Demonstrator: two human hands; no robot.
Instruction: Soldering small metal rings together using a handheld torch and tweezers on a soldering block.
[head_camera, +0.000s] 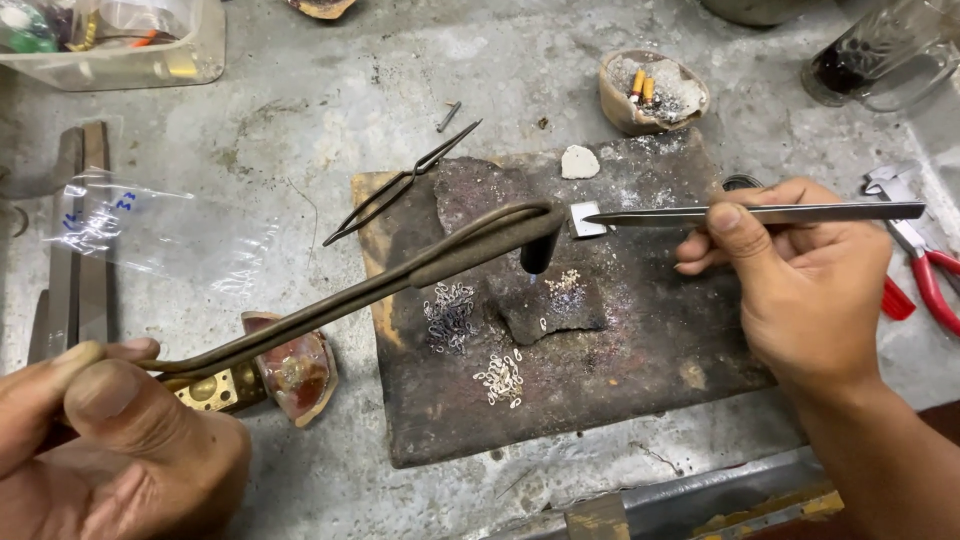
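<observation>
The left hand (110, 440) sits at the lower left corner of the bench, its fingers clenched round the brass-fitted handle of a long, curved torch (380, 285). The torch's dark tube arcs up to the right and bends down at its nozzle, where a small blue flame points at the charred soldering block (650, 350). The right hand (800, 285) comes in from the right, thumb and fingers pinching a pair of straight steel tweezers (760, 213). The tweezers lie nearly level, and their tips grip a small square of silver sheet (586, 220) just beside the nozzle, above the block's upper middle.

On the block, below the flame, lies a little heap of pale metal bits (567, 283). 2 more clusters of tiny wire links lie nearby, a darker cluster (449, 316) to the left and a brighter cluster (501, 379) lower down. A second pair of dark tweezers (400, 185) rests across the block's upper left corner, and a white lump (579, 161) sits at its top edge. Red-handled pliers (925, 265) lie at the right, behind the right hand. A shell-like dish (652, 92) holding ash and butts stands beyond the block.
</observation>
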